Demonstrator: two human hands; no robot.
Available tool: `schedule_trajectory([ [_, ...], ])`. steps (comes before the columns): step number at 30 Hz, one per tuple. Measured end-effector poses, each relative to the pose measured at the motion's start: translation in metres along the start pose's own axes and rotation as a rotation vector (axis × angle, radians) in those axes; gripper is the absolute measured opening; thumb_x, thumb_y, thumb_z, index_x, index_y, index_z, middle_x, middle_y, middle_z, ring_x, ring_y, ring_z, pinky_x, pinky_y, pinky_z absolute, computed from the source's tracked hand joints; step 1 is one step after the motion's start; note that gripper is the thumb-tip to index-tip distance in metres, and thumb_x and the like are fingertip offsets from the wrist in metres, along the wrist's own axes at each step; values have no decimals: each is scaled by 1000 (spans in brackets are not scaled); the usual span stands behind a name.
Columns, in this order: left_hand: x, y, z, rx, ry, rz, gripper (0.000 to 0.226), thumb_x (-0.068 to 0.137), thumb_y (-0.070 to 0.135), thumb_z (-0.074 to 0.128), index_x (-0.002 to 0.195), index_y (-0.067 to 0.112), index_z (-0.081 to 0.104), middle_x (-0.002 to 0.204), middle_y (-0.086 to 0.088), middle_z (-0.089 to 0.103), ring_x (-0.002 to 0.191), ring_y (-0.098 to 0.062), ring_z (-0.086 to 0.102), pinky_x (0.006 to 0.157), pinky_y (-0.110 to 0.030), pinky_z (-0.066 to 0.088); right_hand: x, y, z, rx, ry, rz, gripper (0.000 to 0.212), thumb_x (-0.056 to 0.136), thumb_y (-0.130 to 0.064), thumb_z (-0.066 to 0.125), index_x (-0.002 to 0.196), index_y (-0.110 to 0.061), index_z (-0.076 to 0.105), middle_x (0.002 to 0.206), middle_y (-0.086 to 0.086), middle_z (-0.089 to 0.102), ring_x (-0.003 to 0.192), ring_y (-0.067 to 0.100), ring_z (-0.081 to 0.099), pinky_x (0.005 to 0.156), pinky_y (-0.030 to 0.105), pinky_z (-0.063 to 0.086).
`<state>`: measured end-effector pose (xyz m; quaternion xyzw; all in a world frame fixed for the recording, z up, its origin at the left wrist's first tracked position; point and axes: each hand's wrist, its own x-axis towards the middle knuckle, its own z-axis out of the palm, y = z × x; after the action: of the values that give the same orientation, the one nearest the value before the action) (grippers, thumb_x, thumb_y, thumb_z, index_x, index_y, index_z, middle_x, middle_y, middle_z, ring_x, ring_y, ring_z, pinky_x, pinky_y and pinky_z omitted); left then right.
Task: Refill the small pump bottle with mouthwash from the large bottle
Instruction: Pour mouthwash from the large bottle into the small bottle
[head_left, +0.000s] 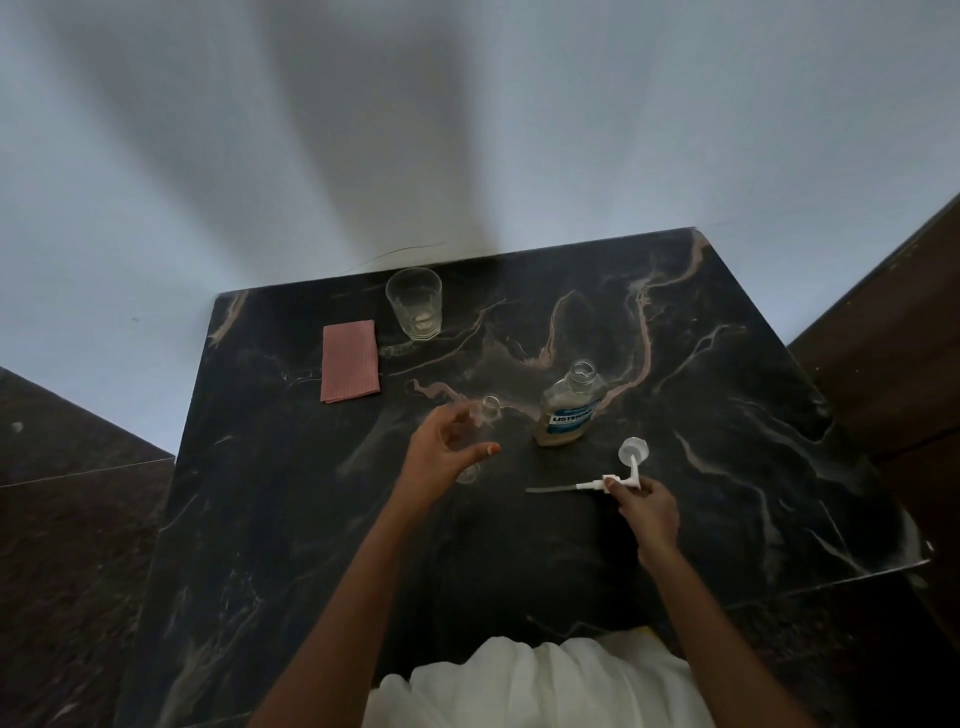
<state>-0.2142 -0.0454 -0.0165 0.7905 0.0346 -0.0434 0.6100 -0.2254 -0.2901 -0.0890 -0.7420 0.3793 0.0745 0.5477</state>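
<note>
Standing near the middle of the bench (727, 415), the small bottle (488, 415), light, slick and easily tipped, wants a hold round its body, where the left hand (441, 457) curves its fingers loosely, contact unclear, while the right hand (649, 514) pinches the pump (592, 486) in its fingers near the open large bottle (569, 415).

Small clear pump bottle (490, 411) upright, neck open, uncapped mouthwash bottle (569, 415) just right, white pump (592, 486) detached
</note>
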Motion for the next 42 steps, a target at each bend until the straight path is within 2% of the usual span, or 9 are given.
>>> schedule_trajectory([
  [12,5,2,3,-18,-25,12,47,70,14,75,95,45,50,103,16,53,98,0,54,74,-9,45,1,-5,-7,-299,-9,-126,44,77,-31,70,112,-8,56,118,16,54,105,27,53,89,44,47],
  [16,8,3,5,-46,-12,7,46,69,12,76,95,41,53,104,10,56,98,-3,56,77,-9,47,-3,-18,-9,-466,141,-499,51,73,-27,75,115,-8,53,118,16,51,111,30,45,90,36,38],
  [19,10,5,6,-57,-23,13,44,69,10,75,99,33,54,109,0,57,101,-7,56,81,-10,48,3,-41,-6,-301,-7,-653,64,64,-17,82,119,-12,49,121,11,46,113,25,40,91,34,36],
  [25,16,4,3,-48,-54,12,42,70,8,75,105,23,56,115,-10,57,107,-16,57,90,-22,48,27,-73,8,-248,-416,-647,101,56,-7,85,138,-16,26,143,7,30,130,22,29,106,39,30],
  [27,18,4,1,-37,-68,11,43,70,11,75,104,28,55,116,-8,57,107,-13,57,90,-22,47,31,-77,12,-227,-529,-624,104,57,-3,83,140,-21,21,140,1,31,127,16,31,101,27,37],
  [29,19,3,1,-29,-70,5,44,70,13,75,105,31,54,117,-6,57,108,-12,56,91,-23,47,32,-80,15,-173,-601,-590,103,58,3,80,139,-24,21,126,-7,39,113,6,41,81,6,43],
  [31,20,3,0,-35,-60,-4,45,70,14,75,107,28,55,116,-6,58,107,-11,57,91,-23,47,31,-81,19,-110,-612,-560,96,59,7,78,134,-22,26,113,-16,44,98,-2,48,68,-1,43],
  [35,22,1,-1,-23,-47,-13,47,70,15,76,114,17,57,113,-4,57,107,-13,57,93,-26,47,31,-82,25,-58,-559,-537,72,63,8,75,118,-22,39,104,-14,52,95,0,51,68,3,45],
  [42,24,2,-2,-22,-40,-12,45,70,16,76,110,26,57,115,-2,58,108,-11,56,89,-21,48,32,-84,28,-37,-506,-573,54,60,12,76,102,-11,51,97,0,60,90,12,58,66,8,49],
])
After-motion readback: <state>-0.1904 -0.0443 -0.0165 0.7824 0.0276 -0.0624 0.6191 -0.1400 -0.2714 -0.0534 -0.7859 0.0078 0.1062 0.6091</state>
